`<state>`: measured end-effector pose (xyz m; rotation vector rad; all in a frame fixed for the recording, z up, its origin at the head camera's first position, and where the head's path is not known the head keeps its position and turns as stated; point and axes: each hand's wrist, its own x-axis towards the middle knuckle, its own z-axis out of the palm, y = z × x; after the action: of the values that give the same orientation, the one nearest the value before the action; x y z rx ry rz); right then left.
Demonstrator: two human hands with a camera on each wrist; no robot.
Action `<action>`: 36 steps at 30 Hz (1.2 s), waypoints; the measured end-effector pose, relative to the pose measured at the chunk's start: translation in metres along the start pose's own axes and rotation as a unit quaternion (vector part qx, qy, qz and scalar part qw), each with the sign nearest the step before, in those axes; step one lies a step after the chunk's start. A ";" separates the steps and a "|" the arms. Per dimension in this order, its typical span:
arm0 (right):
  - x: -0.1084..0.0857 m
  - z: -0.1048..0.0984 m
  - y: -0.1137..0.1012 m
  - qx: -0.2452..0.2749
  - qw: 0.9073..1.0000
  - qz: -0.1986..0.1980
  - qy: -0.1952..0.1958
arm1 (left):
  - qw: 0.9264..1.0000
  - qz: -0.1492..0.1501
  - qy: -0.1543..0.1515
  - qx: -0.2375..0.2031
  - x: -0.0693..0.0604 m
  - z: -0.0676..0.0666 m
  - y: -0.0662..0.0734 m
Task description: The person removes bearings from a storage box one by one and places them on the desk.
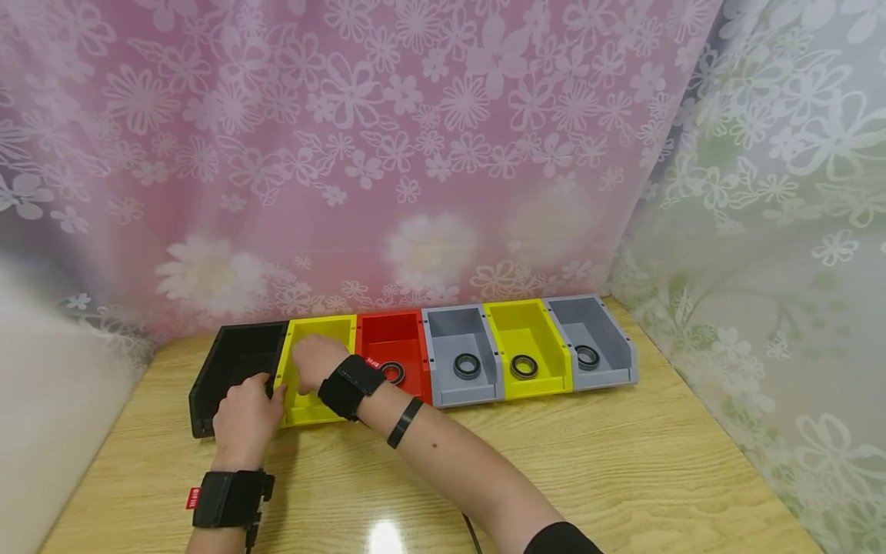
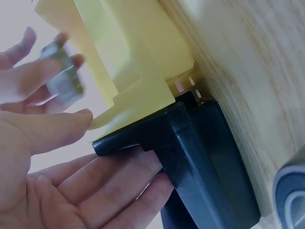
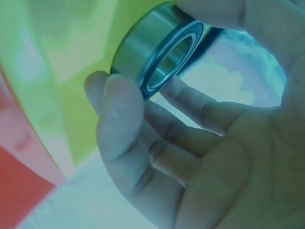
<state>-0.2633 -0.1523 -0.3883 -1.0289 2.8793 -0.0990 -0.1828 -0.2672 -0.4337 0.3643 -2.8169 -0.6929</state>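
My right hand (image 1: 320,360) is over the left yellow bin (image 1: 311,413). Between thumb and fingers it pinches a ball bearing (image 3: 140,47), a steel ring with a dark seal, tilted in the right wrist view. From the head the hand hides this bearing; in the left wrist view it is blurred. My left hand (image 1: 244,415) grips the adjoining walls of the black bin (image 1: 208,377) and that yellow bin near their front. Its thumb lies on the yellow side, while the other fingers reach into the black bin (image 2: 195,157).
Rightward along the row stand a red bin (image 1: 391,327), a grey bin (image 1: 453,319), another yellow bin (image 1: 519,315) and another grey bin (image 1: 581,312). Each holds one bearing. The bins sit on a wooden table (image 1: 554,462), with a flowered curtain (image 1: 415,154) behind.
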 end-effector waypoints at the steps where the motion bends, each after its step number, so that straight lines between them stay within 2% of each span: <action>1: -0.001 -0.004 0.001 0.016 1.000 -0.006 0.001 | 1.000 0.002 0.001 -0.001 0.000 0.000 0.000; 5: -0.010 -0.021 0.001 0.051 0.998 -0.022 0.009 | 1.000 0.010 0.007 -0.003 0.000 0.000 -0.001; 12: -0.035 -0.050 -0.004 0.014 0.999 -0.039 0.017 | 1.000 0.012 0.007 -0.005 0.000 0.001 -0.001; 17: -0.052 -0.057 -0.003 -0.003 0.997 -0.069 0.039 | 1.000 0.015 0.007 -0.007 0.000 0.003 -0.002; 22: -0.068 -0.055 -0.003 0.005 0.995 -0.096 0.031 | 1.000 0.008 0.010 -0.003 -0.001 0.003 -0.003; 28: -0.081 -0.047 -0.006 0.001 0.995 -0.096 0.001 | 1.000 0.002 0.007 0.000 -0.002 0.002 -0.002; 36: -0.095 -0.025 -0.006 0.008 0.992 -0.122 -0.040 | 1.000 -0.008 -0.006 -0.002 0.000 0.000 -0.001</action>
<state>-0.1889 -0.0963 -0.3573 -1.3453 2.6649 -0.0936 -0.1827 -0.2682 -0.4348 0.3835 -2.8267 -0.7056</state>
